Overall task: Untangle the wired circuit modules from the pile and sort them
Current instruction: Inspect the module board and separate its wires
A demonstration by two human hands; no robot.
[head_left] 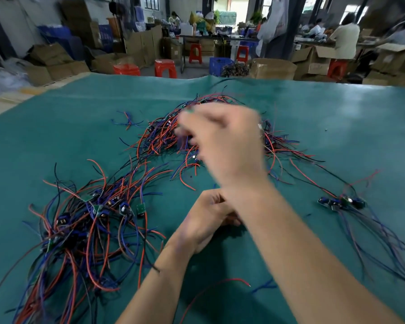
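Teal green mat (80,127) covers the table, a little wrinkled at the far edge. Behind it a workshop floor: cardboard boxes (54,64) stacked at left and right, red plastic stools (165,67) just past the table edge, a blue crate (220,65) beside them, a long bench with clutter further back, people (344,39) seated at right with backs turned.

Main tangled pile (164,134) of red, blue and black wires lies mid-table, far side. A second heap of wired circuit modules (89,218) sits near left, boards bunched together and leads fanning toward the near edge. A small group of modules (340,202) lies apart at right, blue leads trailing toward the viewer. Loose red wire (220,284) on the mat near the bottom, between the forearms.

Right hand (225,141) is over the main pile, motion-blurred and blocking the pile's centre; fingers look curled down toward the wires, but cannot tell whether they clamp anything. Left hand (208,216) is low over the mat, partly under the right wrist, fingers curled inward; what, if anything, they hold is hidden. Right forearm crosses over the left hand, covering its fingertips.
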